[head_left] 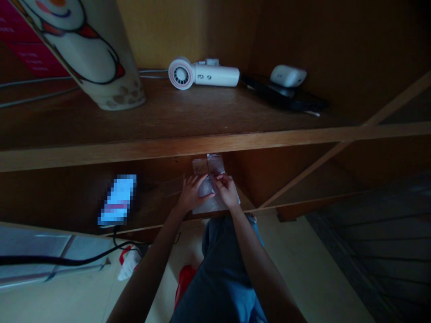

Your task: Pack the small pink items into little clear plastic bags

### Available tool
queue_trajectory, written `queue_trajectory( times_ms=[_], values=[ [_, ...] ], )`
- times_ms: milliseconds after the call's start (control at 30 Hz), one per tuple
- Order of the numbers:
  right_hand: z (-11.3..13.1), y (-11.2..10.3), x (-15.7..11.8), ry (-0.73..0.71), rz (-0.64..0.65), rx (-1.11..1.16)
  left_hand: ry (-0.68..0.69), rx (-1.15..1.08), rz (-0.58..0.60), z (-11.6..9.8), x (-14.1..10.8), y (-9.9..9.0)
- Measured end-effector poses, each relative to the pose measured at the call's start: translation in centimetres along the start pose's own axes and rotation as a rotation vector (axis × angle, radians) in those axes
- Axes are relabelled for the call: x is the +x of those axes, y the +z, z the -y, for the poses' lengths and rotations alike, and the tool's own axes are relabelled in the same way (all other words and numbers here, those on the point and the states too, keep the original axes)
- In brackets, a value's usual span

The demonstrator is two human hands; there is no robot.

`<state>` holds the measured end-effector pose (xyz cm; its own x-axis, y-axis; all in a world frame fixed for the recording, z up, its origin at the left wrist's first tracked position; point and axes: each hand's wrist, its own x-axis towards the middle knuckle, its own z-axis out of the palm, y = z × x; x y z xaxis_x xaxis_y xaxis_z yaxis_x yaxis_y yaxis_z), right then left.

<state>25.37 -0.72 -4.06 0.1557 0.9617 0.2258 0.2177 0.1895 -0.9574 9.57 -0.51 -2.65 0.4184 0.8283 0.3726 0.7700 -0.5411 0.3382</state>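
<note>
Several clear plastic bags (215, 164) lie on the lower wooden shelf at the middle of the view. My left hand (194, 192) rests on the bags from the left, its thumb and fingers spread apart. Beside it on the right, my right hand (226, 189) has its fingers bent together over the bags, in a pinch at the plastic. Its fingertips partly hide what they hold, which looks like the edge of a bag.
A lit phone (117, 200) with a cable lies left on the lower shelf. On the upper shelf (188, 116) are a large snowman cup (114, 58), a white handheld fan (215, 75) and a white case (288, 76) on a dark flat object (303, 100).
</note>
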Motion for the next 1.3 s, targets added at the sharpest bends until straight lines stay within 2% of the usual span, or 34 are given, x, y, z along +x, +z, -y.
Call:
queue_trajectory(
  times_ms=[667, 1100, 1300],
  values=[
    [1.1, 0.1, -0.9, 0.000, 0.167, -0.085, -0.013, 0.086, 0.005, 0.2, -0.3, 0.2],
    [1.4, 0.3, -0.9, -0.039, 0.151, -0.162, 0.018, 0.079, 0.013, 0.4, -0.3, 0.4],
    [1.2, 0.2, -1.0, -0.058, 0.200, -0.104, 0.022, 0.103, 0.014, 0.7, -0.3, 0.4]
  ],
)
